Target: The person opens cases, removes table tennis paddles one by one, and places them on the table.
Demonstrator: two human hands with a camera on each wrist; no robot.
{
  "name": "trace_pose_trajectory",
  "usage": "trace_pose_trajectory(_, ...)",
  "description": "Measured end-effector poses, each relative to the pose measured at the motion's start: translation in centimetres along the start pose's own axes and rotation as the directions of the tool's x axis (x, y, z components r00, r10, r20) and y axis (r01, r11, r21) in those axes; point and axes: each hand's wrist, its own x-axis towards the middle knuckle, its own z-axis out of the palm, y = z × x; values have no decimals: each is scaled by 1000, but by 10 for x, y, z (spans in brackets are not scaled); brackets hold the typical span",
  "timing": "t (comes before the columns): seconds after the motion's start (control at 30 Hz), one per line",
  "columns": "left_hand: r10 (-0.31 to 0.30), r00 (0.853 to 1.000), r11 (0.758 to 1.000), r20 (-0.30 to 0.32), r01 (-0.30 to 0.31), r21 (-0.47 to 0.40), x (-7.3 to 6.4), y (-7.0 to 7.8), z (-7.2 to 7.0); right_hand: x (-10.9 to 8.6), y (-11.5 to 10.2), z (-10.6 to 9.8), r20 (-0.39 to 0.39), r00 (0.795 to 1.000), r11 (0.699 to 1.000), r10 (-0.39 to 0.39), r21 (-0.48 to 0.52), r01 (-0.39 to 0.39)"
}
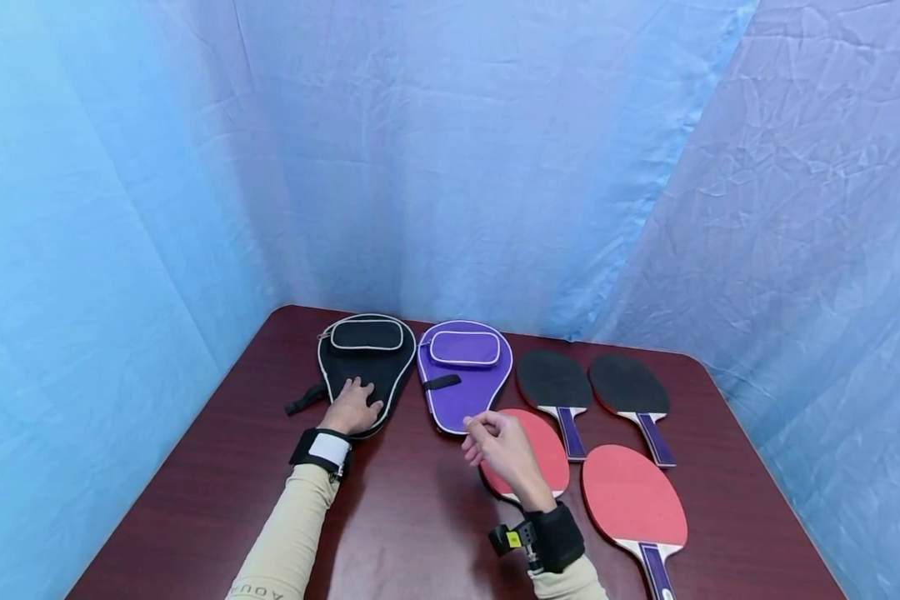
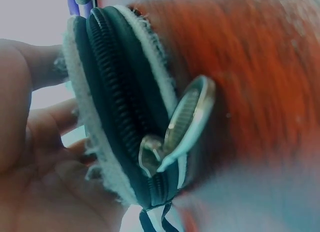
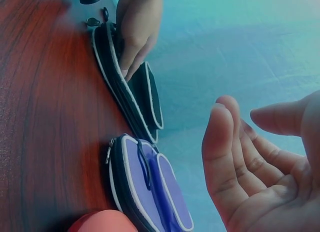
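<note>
My left hand (image 1: 351,408) rests with spread fingers on the narrow lower part of a black table tennis bat case (image 1: 348,371). This case has white piping and a small front pocket. In the left wrist view its zip edge and a metal zip pull (image 2: 187,119) show up close, next to the palm. My right hand (image 1: 504,450) hovers with nothing in it, fingers loosely bent and thumb apart. It is nearest to the lower end of a purple bat case (image 1: 450,404) and partly covers a red-faced table tennis bat (image 1: 547,454).
Two black-faced bats, one inner (image 1: 555,379) and one outer (image 1: 630,385), lie right of the purple case. Another red-faced bat (image 1: 633,496) lies in front of them. The dark red tabletop (image 1: 405,517) meets blue cloth (image 1: 450,167) at the back and sides.
</note>
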Motion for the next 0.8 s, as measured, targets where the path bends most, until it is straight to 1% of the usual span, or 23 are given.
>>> trace_pose_trajectory(0.17,11,999,1000,-33,-11,3,-5,3,-1,-1,-1,-2,12,1000,1000,-20,11,20)
trace_pose_trajectory(0.27,20,998,1000,-65,-20,-5,-7,5,1,-1,0,-3,13,999,999,-30,28,29)
trace_pose_trajectory(0.33,24,996,999,-91,-26,-19,-9,8,2,0,1,-4,7,1000,999,-21,37,21)
trace_pose_trajectory(0.4,37,991,999,-125,-41,-32,-10,11,3,1,3,-6,1,1000,999,-20,38,20)
trace_pose_trajectory(0.57,72,979,995,-189,-82,-48,-16,22,6,2,5,-13,-14,1000,999,-16,45,16)
trace_pose_trajectory(0.7,105,965,991,-241,-120,-51,-25,32,7,0,6,-21,-32,999,998,-10,56,11)
trace_pose_trajectory(0.8,129,953,988,-273,-148,-52,-32,40,8,-2,6,-30,-63,998,999,-8,37,10)
